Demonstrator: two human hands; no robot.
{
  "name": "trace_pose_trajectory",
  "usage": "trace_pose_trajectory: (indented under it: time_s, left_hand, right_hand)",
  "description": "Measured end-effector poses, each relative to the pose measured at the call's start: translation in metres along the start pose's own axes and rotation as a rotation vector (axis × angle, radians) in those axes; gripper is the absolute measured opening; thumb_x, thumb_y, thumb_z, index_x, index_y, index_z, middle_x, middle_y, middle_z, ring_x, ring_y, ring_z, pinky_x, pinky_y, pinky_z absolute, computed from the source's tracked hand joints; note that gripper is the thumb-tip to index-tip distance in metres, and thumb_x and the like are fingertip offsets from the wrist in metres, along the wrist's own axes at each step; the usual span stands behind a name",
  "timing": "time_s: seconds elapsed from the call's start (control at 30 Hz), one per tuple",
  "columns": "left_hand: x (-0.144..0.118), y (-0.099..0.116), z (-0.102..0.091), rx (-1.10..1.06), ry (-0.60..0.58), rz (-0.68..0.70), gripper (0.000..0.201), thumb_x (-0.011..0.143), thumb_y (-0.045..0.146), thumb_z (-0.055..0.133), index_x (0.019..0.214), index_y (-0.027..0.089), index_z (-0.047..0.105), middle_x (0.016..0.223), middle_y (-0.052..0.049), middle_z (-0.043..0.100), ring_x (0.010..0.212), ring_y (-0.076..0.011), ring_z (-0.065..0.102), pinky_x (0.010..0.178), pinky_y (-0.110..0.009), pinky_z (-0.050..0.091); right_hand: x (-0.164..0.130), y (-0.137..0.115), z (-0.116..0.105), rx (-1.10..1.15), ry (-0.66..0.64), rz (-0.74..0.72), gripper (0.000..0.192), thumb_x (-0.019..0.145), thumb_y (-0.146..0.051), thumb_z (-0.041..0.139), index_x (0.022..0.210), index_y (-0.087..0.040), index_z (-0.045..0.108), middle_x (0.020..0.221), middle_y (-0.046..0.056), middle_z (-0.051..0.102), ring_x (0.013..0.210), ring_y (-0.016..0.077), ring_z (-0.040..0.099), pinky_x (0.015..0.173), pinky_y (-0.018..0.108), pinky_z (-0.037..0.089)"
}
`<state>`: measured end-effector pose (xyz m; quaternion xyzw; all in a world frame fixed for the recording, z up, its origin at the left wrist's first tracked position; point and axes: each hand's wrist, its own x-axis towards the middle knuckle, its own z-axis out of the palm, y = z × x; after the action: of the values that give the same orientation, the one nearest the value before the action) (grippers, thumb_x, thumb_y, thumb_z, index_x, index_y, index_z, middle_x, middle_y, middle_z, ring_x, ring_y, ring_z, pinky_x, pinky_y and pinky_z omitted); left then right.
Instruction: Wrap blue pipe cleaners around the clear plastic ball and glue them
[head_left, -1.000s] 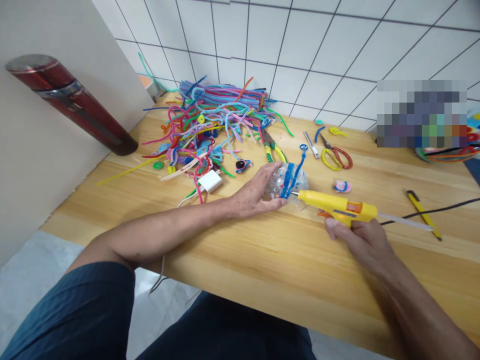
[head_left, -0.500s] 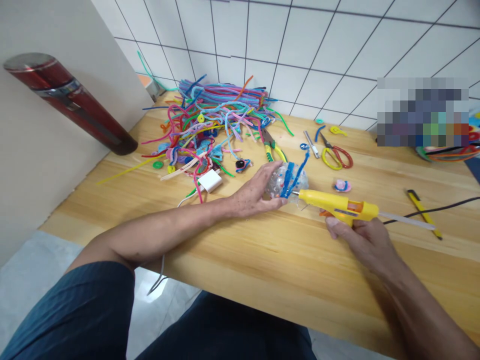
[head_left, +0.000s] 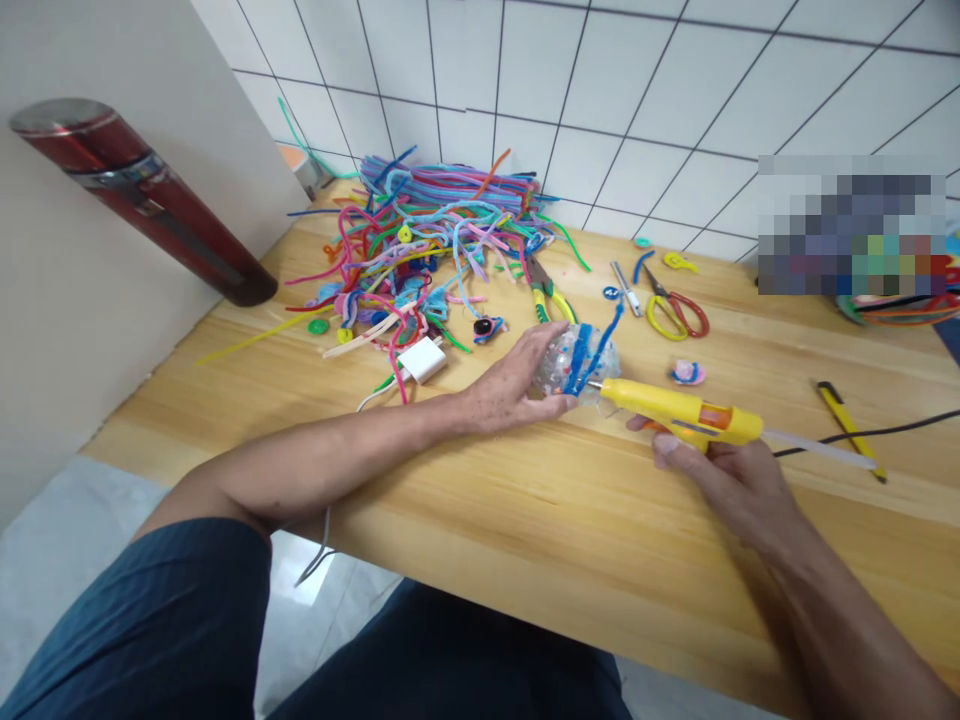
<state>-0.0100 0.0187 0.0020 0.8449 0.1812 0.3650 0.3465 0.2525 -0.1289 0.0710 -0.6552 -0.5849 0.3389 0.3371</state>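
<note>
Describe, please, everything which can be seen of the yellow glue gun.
The glue gun has a yellow body that looks like plastic, with a slim metal nozzle, an orange trigger partly hidden by fingers, and an orange-filled window near the rear. A translucent glue stick sticks out behind. The right hand grips its handle. It lies nearly level, nozzle toward the blue strips on a clear round object; whether the tip touches them is unclear.

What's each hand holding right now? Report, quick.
Left hand: holding the clear rounded object.
Right hand: closed, holding the yellow glue gun.
</note>
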Motion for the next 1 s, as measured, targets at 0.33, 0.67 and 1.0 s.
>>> trace_pose_trajectory:
  time_s: [0.33, 0.67, 1.0]
  left_hand:
    - [0.0, -0.001, 0.0, -0.018, -0.01, 0.002, 0.095, 0.092, 0.055, 0.074, 0.166, 0.025, 0.024, 0.169, -0.021, 0.041, 0.16, -0.0412, 0.04, 0.132, -0.067, 0.035]
    - [-0.001, -0.005, 0.002, 0.007, 0.0, 0.036, 0.095, 0.094, 0.055, 0.073, 0.167, 0.023, 0.022, 0.169, -0.022, 0.041, 0.16, -0.0415, 0.04, 0.132, -0.067, 0.035]
    - [-0.001, -0.004, 0.003, 0.013, -0.002, 0.033, 0.094, 0.094, 0.056, 0.072, 0.166, 0.023, 0.022, 0.168, -0.023, 0.041, 0.161, -0.0403, 0.039, 0.132, -0.067, 0.036]
  right_hand:
    - [0.0, 0.007, -0.003, -0.018, 0.024, 0.031, 0.033, 0.08, -0.055, 0.082, 0.089, -0.023, 0.082, 0.091, 0.011, 0.082, 0.086, 0.0306, 0.076, 0.075, 0.038, 0.064]
    - [0.003, -0.001, -0.001, -0.081, 0.036, -0.048, 0.035, 0.082, -0.059, 0.078, 0.076, -0.025, 0.07, 0.079, 0.006, 0.074, 0.078, 0.0262, 0.072, 0.07, 0.035, 0.062]
    - [0.002, -0.008, -0.001, -0.063, 0.018, 0.002, 0.039, 0.081, -0.06, 0.081, 0.077, -0.023, 0.07, 0.078, 0.008, 0.074, 0.08, 0.0274, 0.072, 0.072, 0.035, 0.062]
